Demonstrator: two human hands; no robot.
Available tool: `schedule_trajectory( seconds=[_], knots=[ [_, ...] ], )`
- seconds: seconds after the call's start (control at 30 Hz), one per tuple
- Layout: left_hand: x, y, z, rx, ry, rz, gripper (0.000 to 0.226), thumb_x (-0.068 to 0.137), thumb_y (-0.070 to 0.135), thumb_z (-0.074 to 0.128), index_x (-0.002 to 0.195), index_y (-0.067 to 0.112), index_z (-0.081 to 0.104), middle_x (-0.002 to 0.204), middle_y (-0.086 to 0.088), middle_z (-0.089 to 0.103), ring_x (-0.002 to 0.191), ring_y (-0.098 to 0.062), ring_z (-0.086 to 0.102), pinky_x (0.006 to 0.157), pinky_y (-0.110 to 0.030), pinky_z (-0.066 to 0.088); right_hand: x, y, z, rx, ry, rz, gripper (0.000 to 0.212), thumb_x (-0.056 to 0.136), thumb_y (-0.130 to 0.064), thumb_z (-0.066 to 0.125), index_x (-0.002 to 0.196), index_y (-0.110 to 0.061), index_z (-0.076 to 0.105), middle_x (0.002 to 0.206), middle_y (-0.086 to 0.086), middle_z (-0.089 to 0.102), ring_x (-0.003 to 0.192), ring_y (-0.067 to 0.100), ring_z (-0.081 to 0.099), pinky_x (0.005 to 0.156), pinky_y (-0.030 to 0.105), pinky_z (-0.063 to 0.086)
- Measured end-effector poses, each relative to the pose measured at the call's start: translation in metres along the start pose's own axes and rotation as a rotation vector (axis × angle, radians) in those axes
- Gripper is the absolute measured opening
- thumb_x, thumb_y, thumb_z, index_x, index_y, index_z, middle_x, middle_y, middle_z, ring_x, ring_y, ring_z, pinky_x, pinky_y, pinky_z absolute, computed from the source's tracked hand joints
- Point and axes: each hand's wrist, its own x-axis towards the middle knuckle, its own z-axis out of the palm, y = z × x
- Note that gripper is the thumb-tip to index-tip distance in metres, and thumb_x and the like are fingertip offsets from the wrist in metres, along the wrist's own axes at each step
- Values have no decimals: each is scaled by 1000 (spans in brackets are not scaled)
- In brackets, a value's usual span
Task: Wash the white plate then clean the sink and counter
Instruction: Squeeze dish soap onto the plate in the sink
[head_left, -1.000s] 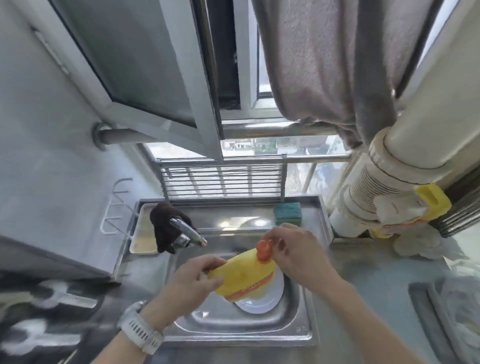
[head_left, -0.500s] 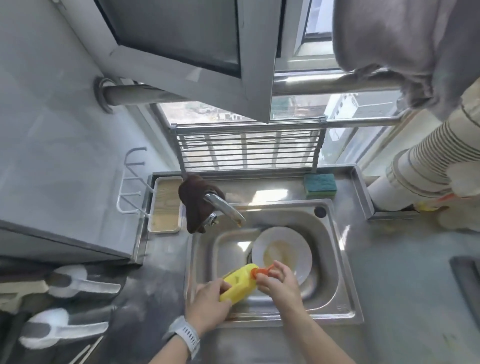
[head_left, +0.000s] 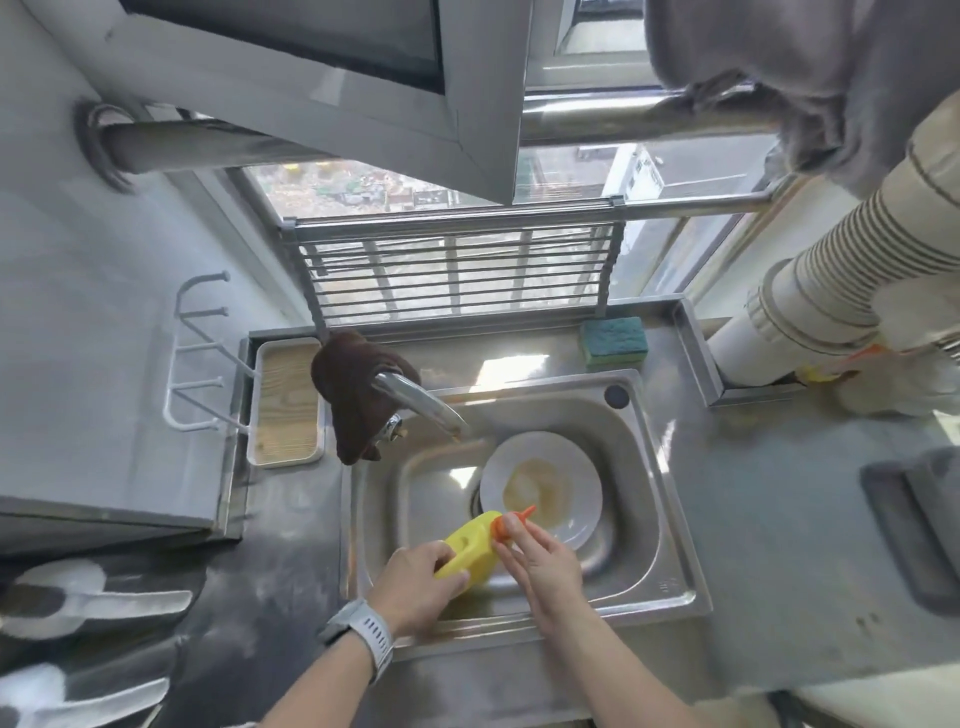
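**Soap bottle tipped over sink, cap being worked**

Left hand (head_left: 415, 582) gripped the yellow detergent bottle (head_left: 470, 551) by its base, tilted low over the sink (head_left: 670, 519). Right hand (head_left: 545, 561) pinched the orange cap (head_left: 511, 521), nozzle toward the white plate (head_left: 566, 467), which lay stained in the basin, right of the faucet (head_left: 421, 402). Risks: a hard squeeze could overpour; a loosened cap might drop; nozzle sat at the plate's edge, so soap could miss.

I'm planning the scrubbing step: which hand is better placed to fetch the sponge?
The right hand. The sponge lies behind the sink's far right corner, on its side, and it only pinches the bottle's cap, while the left hand grips the bottle.
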Motion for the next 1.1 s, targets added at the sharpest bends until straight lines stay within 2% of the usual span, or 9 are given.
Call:
schedule_trajectory(
  seconds=[0.1, 0.2, 0.43, 0.6, 0.77, 0.93, 1.03, 1.1],
  knots=[
    [0, 0, -2, 5, -4, 3, 19, 89, 44, 61, 86, 25, 63, 83, 4, 65, 79, -15, 60, 58, -20, 36, 1, 1, 3, 21, 20, -8, 12, 87, -9, 74, 97, -3, 73, 119, 26, 68, 105, 26, 64, 111, 46, 43],
    [-1, 0, -4, -18, -17, -5, 20, 89, 43, 61, 88, 23, 66, 84, 3, 66, 81, -16, 63, 59, -21, 38, 1, 3, 5, 36, 41, 1, 11, 86, -8, 74, 96, -3, 73, 117, 27, 68, 105, 27, 65, 110, 45, 45],
    [-2, 0, -3, -26, -20, -14, 27, 90, 42, 60, 97, 18, 70, 94, -4, 72, 89, -20, 67, 69, -29, 45, 7, 4, 2, 17, 76, 14, 30, 81, -13, 80, 106, 0, 72, 109, 21, 74, 113, 31, 67, 103, 41, 51],
    [-3, 5, -2, -35, -23, -18, 27, 91, 42, 60, 99, 18, 71, 96, -4, 73, 90, -19, 68, 75, -31, 50, 11, 4, -2, 17, 88, 12, 31, 80, -14, 81, 106, 1, 72, 107, 19, 75, 107, 29, 70, 85, 29, 60],
    [-5, 9, -1, -39, -27, -33, 28, 92, 40, 61, 101, 16, 71, 98, -7, 73, 92, -22, 69, 78, -33, 53, 11, 3, -4, 22, 93, 29, 37, 81, -12, 80, 112, 4, 70, 107, 21, 75, 106, 31, 71, 99, 39, 54],
    [-10, 18, -4, -44, -43, -66, 26, 93, 40, 61, 105, 19, 70, 100, -5, 73, 90, -20, 71, 79, -33, 58, 11, 2, -6, -7, 104, 25, 33, 79, -17, 82, 106, -1, 72, 106, 19, 75, 101, 29, 73, 94, 37, 57],
    [-17, 20, -4, -34, -32, -77, 21, 88, 43, 62, 96, 25, 69, 95, -3, 73, 92, -21, 69, 78, -34, 57, 7, 4, -11, -22, 82, 28, 38, 76, -22, 84, 106, 0, 73, 107, 20, 75, 103, 28, 72, 95, 38, 57],
    [-21, 20, -4, -22, -11, -82, 13, 86, 44, 62, 84, 31, 63, 91, -2, 72, 95, -23, 65, 74, -31, 47, 0, 4, -14, -44, 46, 13, 49, 69, -25, 88, 106, 2, 72, 112, 24, 72, 103, 26, 71, 98, 39, 55]
  ],
)
